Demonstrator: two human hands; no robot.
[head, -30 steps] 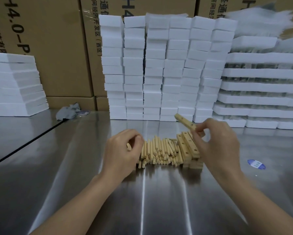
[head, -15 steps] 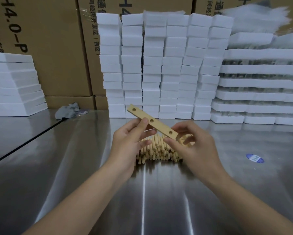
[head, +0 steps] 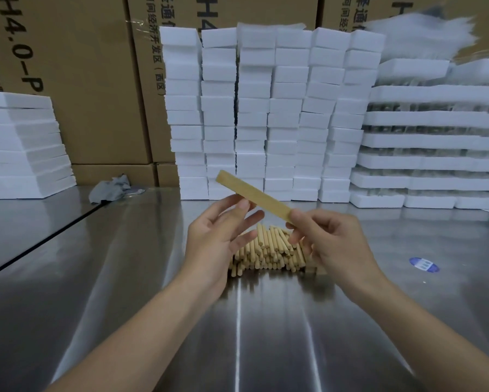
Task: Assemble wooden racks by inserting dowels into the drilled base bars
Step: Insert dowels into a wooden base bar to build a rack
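Steel bench (head: 152, 278) below, right hand (head: 331, 241) pinches base bar (head: 254, 190) by one end only, left hand (head: 215, 239) w/ fingers slack & apart, so it could drop onto dowels (head: 268, 250).

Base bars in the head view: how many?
1 plainly: the base bar held above the dowel pile, right hand pinching its right end, left hand touching its middle. More may be hidden behind the right hand, where wood ends show.

Matt wooden bar (head: 253, 191), glossy steel table (head: 124, 278)
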